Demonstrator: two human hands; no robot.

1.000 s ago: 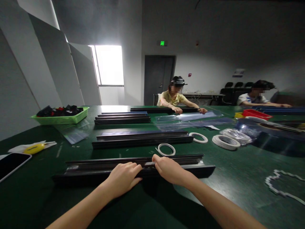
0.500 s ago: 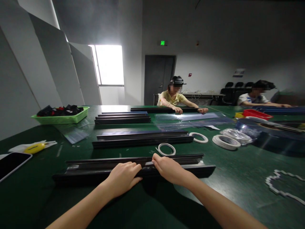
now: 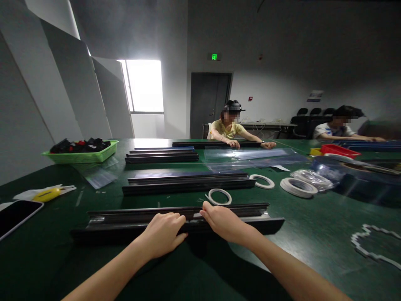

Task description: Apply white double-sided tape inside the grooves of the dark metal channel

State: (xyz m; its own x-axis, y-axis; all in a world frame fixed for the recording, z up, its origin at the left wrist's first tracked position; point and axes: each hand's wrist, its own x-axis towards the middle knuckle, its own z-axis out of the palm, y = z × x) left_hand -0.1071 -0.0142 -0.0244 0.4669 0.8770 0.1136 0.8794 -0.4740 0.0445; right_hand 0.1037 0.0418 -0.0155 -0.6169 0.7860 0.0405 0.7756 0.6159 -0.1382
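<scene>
A long black profile bar (image 3: 106,228) lies across the green table (image 3: 313,234) right in front of me. My left hand (image 3: 163,236) rests on its middle, fingers curled over the top edge. My right hand (image 3: 224,221) lies beside it on the same bar, fingers pressing along the upper rail. A small white tape ring (image 3: 219,196) sits just behind the bar, near my right fingertips.
More black bars (image 3: 188,183) lie further back. White tape rolls (image 3: 296,187), clear film sheets (image 3: 250,158), a green basket (image 3: 79,154), a phone (image 3: 15,215) and a yellow cutter (image 3: 46,194) are around. Two other people sit at the far side.
</scene>
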